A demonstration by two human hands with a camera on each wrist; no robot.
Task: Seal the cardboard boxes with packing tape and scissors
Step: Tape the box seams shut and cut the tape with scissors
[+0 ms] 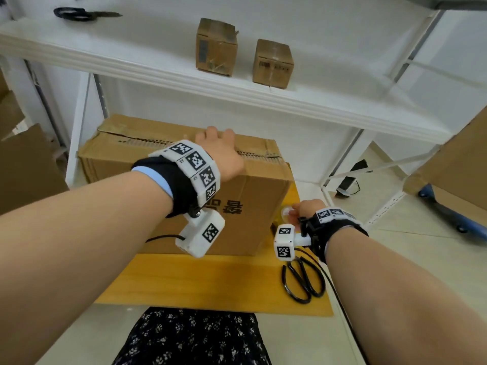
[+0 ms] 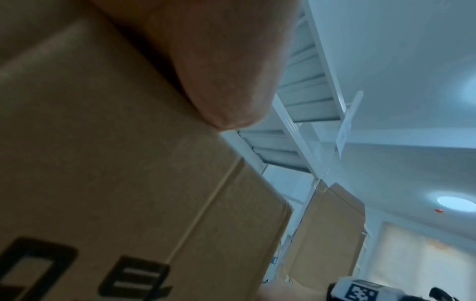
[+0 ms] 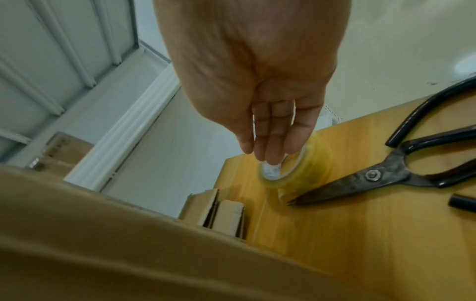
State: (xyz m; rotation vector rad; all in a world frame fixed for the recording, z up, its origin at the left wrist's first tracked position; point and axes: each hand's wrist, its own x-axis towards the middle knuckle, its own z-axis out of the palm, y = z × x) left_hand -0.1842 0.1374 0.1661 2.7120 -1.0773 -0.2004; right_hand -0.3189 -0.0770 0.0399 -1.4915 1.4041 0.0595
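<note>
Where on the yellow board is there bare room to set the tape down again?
The bare strip of yellow board between the large cardboard box and the board's near edge, left of the scissors, is free. The right corner is crowded: the right hand, the tape roll and the scissors sit close together.

Both wrists wore black straps (image 1: 179, 185) under white marker-tile bands (image 1: 196, 164), each with a cabled white camera block (image 1: 201, 233). Dark floral skirt (image 1: 195, 338).

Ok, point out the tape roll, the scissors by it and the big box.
tape roll (image 3: 306, 167), right wrist view, its yellowish side
scissors (image 3: 372, 175), right wrist view, pivot bolt
big box (image 1: 245, 204), head view, printed front face
</note>
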